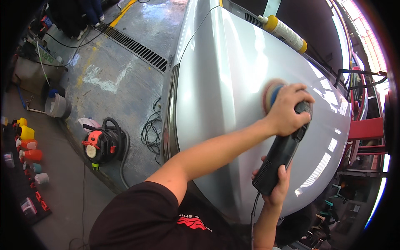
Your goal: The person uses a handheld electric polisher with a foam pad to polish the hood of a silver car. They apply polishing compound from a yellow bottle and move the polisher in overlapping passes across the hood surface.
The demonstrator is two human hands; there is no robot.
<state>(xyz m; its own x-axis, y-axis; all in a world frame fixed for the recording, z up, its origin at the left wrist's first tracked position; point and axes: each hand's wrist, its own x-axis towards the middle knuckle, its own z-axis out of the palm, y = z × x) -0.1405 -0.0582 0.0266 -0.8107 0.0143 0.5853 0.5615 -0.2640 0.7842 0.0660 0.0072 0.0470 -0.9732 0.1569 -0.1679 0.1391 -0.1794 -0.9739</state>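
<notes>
A black corded polisher (280, 156) rests on the silver-grey hood (246, 62) of a car, its blurred round pad (270, 96) against the paint. From the left, my bare arm crosses over the hood. My left hand (289, 109) is closed over the polisher's head, just behind the pad. Lower down, the fingers of my right hand (278, 183) wrap round the rear of the body, where they partly show on both sides. The power cord (253, 216) hangs from that rear end beside my right forearm.
A yellow-and-white bottle (285, 33) lies at the hood's far edge. On the floor to the left are a red-and-black vacuum (101, 143), coiled cable (151, 133), a drain grate (133, 46) and a grey bucket (58, 105). Another person's legs (89, 12) stand at the far left.
</notes>
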